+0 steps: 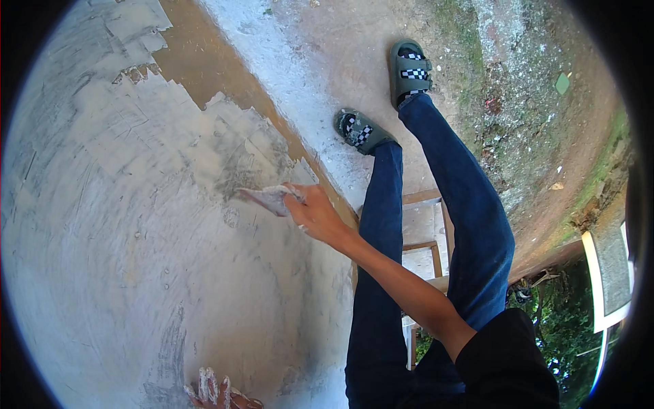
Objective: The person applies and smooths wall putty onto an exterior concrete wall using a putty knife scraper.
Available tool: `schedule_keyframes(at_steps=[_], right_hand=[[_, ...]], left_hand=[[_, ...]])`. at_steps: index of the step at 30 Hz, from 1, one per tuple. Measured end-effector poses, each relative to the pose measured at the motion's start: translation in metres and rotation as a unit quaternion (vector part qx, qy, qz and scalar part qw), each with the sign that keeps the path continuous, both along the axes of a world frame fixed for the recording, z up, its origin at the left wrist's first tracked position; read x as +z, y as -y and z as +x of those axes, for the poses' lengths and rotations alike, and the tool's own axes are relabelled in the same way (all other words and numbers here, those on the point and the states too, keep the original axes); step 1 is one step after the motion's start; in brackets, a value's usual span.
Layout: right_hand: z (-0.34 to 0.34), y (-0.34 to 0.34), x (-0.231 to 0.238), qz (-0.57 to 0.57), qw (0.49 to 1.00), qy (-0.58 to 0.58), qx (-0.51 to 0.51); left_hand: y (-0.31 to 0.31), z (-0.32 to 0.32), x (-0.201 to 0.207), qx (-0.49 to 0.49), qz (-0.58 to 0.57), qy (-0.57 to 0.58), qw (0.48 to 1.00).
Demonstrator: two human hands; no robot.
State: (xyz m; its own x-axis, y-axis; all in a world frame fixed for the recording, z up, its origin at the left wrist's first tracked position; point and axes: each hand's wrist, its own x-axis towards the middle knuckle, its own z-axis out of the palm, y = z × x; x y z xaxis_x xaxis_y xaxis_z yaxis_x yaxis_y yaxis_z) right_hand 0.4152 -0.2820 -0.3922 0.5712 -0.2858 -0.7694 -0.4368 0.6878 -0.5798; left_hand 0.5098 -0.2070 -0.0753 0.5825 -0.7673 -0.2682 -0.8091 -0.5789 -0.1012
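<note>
My right hand (315, 213) grips a flat, thin scraper (267, 199) smeared with white plaster. The scraper's far edge is at or very near the wall (136, 225), which carries a streaky coat of white and grey plaster. Down at the lower edge of the view, my left hand (221, 394) is close to the wall, its fingers apart and caked with white plaster; its palm and wrist are cut off by the frame. Nothing shows in the left hand.
A brown uncoated strip (211, 61) runs along the wall's foot. Beneath my legs in blue jeans (463, 177) stands a wooden frame with rungs (424, 244). White-splashed concrete (272, 54) borders the wall, with mossy ground (538, 136) beyond.
</note>
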Motion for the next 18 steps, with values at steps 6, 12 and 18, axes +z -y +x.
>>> schedule_keyframes(at_steps=[6, 12, 18], right_hand=[[0.02, -0.025, -0.119, -0.066, 0.994, -0.089, 0.002], [0.044, -0.019, 0.057, -0.111, 0.988, 0.09, -0.053], [0.057, 0.014, -0.083, -0.133, 0.978, -0.095, -0.127]], left_hand=[[0.005, -0.006, -0.013, -0.002, -0.031, -0.029, 0.999], [-0.004, 0.0, 0.0, 0.008, -0.011, -0.007, 1.0], [-0.001, 0.001, 0.005, 0.014, 0.022, -0.008, 1.0]])
